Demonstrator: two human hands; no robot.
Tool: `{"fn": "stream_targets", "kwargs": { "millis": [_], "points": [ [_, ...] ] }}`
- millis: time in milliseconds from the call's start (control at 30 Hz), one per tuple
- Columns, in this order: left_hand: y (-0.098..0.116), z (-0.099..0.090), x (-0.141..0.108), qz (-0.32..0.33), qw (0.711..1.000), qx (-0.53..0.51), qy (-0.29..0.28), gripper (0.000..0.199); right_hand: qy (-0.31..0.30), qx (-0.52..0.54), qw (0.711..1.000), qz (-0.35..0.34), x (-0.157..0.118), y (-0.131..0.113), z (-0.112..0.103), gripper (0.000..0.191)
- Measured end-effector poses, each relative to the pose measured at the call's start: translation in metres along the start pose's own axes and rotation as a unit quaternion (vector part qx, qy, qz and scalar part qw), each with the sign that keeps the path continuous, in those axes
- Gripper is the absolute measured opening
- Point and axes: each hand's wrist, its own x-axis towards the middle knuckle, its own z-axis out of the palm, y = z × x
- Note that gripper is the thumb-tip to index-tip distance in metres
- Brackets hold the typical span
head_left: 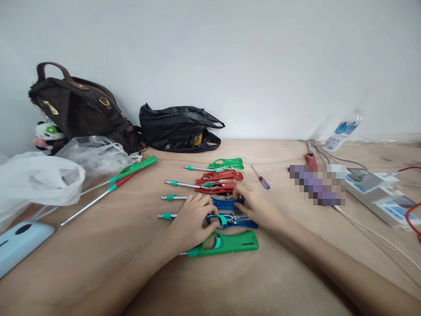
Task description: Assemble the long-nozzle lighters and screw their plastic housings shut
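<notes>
A blue lighter casing half (pixel 226 203) lies between my hands, in a column of long-necked gas lighters. My left hand (pixel 194 219) has its fingers curled at the casing's left end, partly covering it. At the other end, my right hand (pixel 255 204) pinches the same casing between thumb and fingers. Just nearer to me is an opened blue lighter (pixel 248 224) with its inner parts exposed. A closed green lighter (pixel 237 243) lies nearest. Beyond my hands are an opened red lighter (pixel 217 188) and opened green casing pieces (pixel 230 163).
A purple-handled screwdriver (pixel 264 182) lies right of the lighters. Farther right are a power strip (pixel 371 197) with cables and a water bottle (pixel 344 129). Left are more lighters (pixel 136 166), plastic bags (pixel 42 175) and a light-blue device (pixel 24 243). A backpack (pixel 88 109) and black bag (pixel 177 129) stand behind.
</notes>
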Motion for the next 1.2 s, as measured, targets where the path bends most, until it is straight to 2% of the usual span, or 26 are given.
{"fn": "stream_targets", "kwargs": {
  "millis": [167, 300, 500, 633, 800, 933, 1033, 1200],
  "points": [
    [-0.001, -0.001, 0.000, 0.004, 1.000, -0.002, 0.004, 0.017, -0.020, 0.010, 0.999, 0.031, -0.017, 0.009, -0.028, 0.017],
    [-0.002, -0.001, 0.001, -0.013, 0.999, -0.028, -0.009, 0.022, 0.016, -0.002, 0.999, 0.038, -0.036, 0.016, -0.041, 0.024],
    [-0.003, 0.000, 0.002, -0.035, 0.998, -0.044, 0.002, 0.024, 0.065, -0.037, 0.994, -0.084, -0.055, 0.015, -0.027, 0.037],
    [-0.003, 0.001, 0.003, -0.043, 0.997, -0.057, -0.004, 0.024, 0.052, -0.088, 0.987, -0.125, -0.063, 0.010, -0.015, 0.043],
    [-0.002, 0.001, 0.003, -0.049, 0.997, -0.056, -0.009, 0.027, 0.037, -0.090, 0.991, -0.096, -0.064, 0.004, -0.009, 0.037],
    [-0.002, 0.000, 0.003, -0.032, 0.998, -0.049, -0.012, 0.028, 0.034, -0.042, 0.997, -0.054, -0.060, -0.002, -0.010, 0.034],
    [-0.002, 0.001, 0.003, -0.019, 0.999, -0.038, -0.011, 0.026, 0.028, 0.003, 0.998, -0.050, -0.058, -0.005, -0.013, 0.032],
    [-0.002, 0.003, 0.003, -0.005, 1.000, -0.022, 0.001, 0.021, 0.084, 0.035, 0.994, -0.057, -0.058, -0.010, -0.012, 0.031]
  ]
}}
